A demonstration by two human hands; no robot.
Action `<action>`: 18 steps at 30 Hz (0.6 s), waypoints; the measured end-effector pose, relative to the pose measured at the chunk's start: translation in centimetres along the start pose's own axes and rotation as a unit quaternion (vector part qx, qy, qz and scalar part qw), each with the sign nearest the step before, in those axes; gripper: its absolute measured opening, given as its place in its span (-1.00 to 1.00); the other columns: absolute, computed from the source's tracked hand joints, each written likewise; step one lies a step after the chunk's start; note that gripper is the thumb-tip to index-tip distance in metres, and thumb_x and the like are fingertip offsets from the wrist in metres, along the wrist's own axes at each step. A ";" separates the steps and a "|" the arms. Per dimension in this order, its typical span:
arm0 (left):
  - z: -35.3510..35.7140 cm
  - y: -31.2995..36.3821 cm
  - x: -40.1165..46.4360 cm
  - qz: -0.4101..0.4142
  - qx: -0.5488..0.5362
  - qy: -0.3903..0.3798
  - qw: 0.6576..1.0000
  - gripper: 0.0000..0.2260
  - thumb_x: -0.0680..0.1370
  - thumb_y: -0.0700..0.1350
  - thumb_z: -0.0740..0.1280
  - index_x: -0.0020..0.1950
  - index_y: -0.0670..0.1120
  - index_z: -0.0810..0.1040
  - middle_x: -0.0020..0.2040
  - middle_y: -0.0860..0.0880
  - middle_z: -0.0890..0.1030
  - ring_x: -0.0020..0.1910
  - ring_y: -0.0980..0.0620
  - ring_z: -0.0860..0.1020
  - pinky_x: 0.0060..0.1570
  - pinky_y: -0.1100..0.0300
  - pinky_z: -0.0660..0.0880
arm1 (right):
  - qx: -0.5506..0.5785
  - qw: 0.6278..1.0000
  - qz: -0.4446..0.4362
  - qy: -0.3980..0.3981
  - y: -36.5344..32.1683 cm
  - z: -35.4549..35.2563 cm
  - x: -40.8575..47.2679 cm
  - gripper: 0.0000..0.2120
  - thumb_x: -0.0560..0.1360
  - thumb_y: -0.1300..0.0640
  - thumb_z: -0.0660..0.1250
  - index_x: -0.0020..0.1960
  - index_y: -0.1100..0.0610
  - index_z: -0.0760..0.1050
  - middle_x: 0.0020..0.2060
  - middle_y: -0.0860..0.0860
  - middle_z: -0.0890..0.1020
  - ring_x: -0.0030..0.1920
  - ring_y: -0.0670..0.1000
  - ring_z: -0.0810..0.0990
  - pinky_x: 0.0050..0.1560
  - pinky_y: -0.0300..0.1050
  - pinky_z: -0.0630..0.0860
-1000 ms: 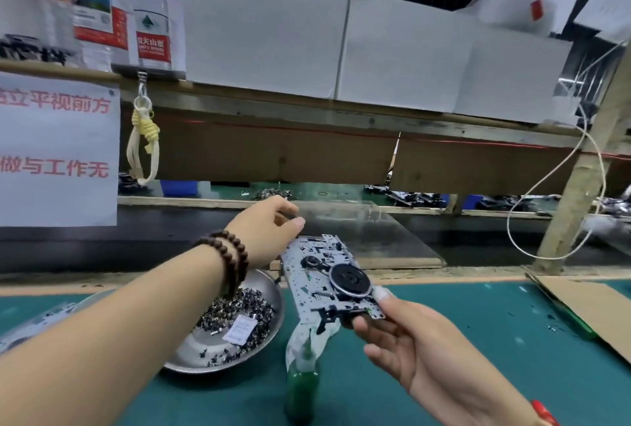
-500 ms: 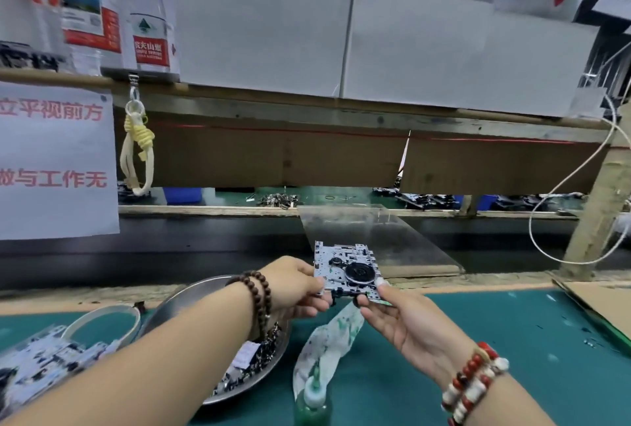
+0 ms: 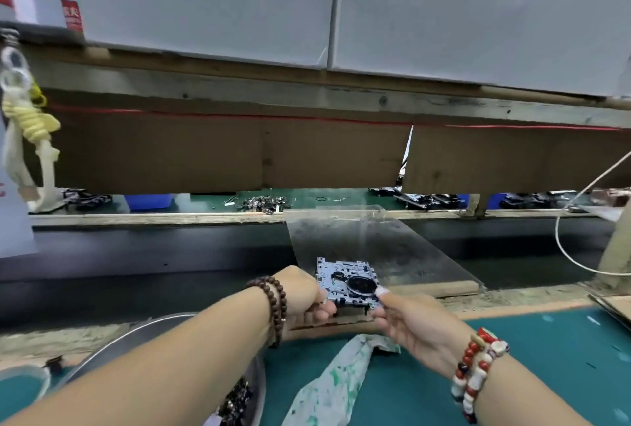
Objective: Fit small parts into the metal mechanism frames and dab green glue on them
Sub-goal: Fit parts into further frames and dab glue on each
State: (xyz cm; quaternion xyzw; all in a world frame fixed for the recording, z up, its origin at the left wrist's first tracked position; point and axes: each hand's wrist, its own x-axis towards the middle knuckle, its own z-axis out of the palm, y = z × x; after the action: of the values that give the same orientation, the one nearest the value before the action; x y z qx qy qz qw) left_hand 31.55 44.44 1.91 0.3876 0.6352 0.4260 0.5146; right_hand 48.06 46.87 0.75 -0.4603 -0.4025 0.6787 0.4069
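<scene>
A silver metal mechanism frame (image 3: 341,280) with a black round wheel on it is held out in front of me, over the near edge of a clear plastic sheet (image 3: 392,248). My left hand (image 3: 304,296) grips the frame's left edge, fingers curled under it. My right hand (image 3: 406,319) pinches its right lower corner, thumb on top near the wheel. A steel bowl (image 3: 143,340) with small dark parts (image 3: 235,401) lies below my left forearm. The green glue bottle is out of view.
A glue-stained white cloth (image 3: 331,388) lies on the green mat (image 3: 546,357) between my arms. A dark conveyor belt (image 3: 136,255) runs behind the mat. Above hangs a wooden shelf with cardboard (image 3: 239,152) and white boxes. A white cable (image 3: 577,255) loops at right.
The frame has moved away from me toward the plastic sheet, held by both hands. My head has tilted and come closer, so the glue bottle dropped out of view.
</scene>
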 end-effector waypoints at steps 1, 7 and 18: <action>-0.1 0.1 0.5 -0.001 0.005 0.001 1.000 -0.86 0.58 -0.35 0.14 -0.16 -0.22 0.38 -0.46 -0.12 0.53 -0.62 0.12 0.44 -0.52 0.34 0.42 | 0.006 1.000 -0.004 0.001 -0.2 0.2 0.6 -0.90 0.56 0.35 0.21 -0.12 0.37 0.41 -0.35 0.19 0.50 -0.61 -0.11 0.52 -0.58 -0.32 0.47; 0.1 0.8 3.6 0.006 0.097 -0.004 0.995 -0.79 0.61 -0.31 0.12 -0.24 -0.20 0.34 -0.39 -0.12 0.46 -0.60 0.13 0.40 -0.59 0.40 0.37 | 0.037 0.999 0.021 0.008 0.0 0.8 3.7 -0.83 0.55 0.36 0.21 0.12 0.40 0.39 -0.31 0.20 0.51 -0.60 -0.10 0.53 -0.59 -0.32 0.47; -0.6 1.0 8.0 0.059 0.129 0.100 0.985 -0.61 0.58 -0.11 0.24 0.34 -0.19 0.22 -0.11 -0.07 0.53 -0.30 0.06 0.55 -0.34 0.20 0.52 | 0.059 0.996 -0.063 0.027 -0.7 2.5 7.2 -0.53 0.54 0.33 0.25 0.40 0.38 0.21 0.32 0.30 0.37 0.24 0.15 0.46 0.23 -0.02 0.44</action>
State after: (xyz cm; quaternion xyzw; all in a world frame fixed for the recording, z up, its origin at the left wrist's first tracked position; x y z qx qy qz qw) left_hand 29.64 52.16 0.37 0.4432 0.7091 0.4067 0.3679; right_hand 44.04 53.32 -0.15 -0.4275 -0.3783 0.6618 0.4859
